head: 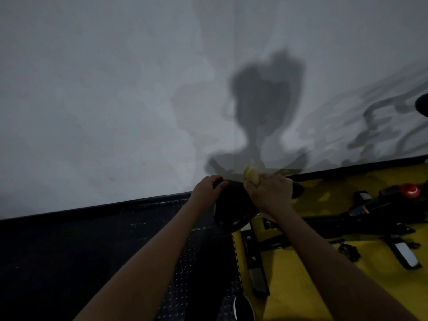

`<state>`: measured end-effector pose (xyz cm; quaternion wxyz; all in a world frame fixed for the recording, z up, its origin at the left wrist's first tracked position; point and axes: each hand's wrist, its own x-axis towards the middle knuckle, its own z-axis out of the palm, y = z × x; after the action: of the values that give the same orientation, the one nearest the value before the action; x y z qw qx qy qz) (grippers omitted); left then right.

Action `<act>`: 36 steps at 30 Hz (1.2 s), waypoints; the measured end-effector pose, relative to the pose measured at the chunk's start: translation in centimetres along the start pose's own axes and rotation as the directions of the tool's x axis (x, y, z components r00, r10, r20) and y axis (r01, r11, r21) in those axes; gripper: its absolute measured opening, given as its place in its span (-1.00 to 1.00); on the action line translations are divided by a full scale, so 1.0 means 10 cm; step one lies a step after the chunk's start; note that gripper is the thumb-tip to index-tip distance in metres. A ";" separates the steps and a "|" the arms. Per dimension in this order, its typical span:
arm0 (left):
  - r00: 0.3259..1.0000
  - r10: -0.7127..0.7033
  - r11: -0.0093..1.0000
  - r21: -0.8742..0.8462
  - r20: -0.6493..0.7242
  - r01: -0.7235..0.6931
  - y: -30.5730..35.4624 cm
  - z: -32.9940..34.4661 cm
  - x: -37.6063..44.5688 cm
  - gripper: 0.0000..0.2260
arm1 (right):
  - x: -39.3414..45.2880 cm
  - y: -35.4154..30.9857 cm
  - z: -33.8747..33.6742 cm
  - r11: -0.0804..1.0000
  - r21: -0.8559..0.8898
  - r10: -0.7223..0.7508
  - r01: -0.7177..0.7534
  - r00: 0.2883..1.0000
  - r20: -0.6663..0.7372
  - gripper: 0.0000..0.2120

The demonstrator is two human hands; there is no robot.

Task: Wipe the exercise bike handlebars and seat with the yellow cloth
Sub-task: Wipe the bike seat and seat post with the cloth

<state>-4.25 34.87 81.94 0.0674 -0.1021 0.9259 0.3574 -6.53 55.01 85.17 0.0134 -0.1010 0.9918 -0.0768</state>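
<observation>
The black bike seat (232, 206) sits in the middle of the view, close to the white wall. My left hand (207, 189) grips the seat's far left edge, fingers curled over it. My right hand (272, 193) holds the bunched yellow cloth (251, 178) against the seat's far right part; only a small bit of cloth shows past my fingers. The bike's black frame (361, 216) with a red knob (411, 191) runs off to the right. The handlebars are mostly out of view.
A white wall (115, 100) stands right behind the seat, with my shadow on it. Black studded floor mats (92, 251) lie on the left, a yellow mat (301, 286) under the bike on the right. A pedal (404, 251) sticks out at lower right.
</observation>
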 end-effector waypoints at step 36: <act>1.000 -0.025 0.999 -0.042 -0.011 0.024 0.01 0.03 -0.08 -0.58 | -0.43 0.43 0.18 0.929 0.198 -0.334 0.313 0.939 0.080 -0.33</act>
<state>-3.51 35.28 81.92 0.0645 -0.1169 0.9173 0.3751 -3.05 59.79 82.77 0.0655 -0.2658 0.9479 -0.1627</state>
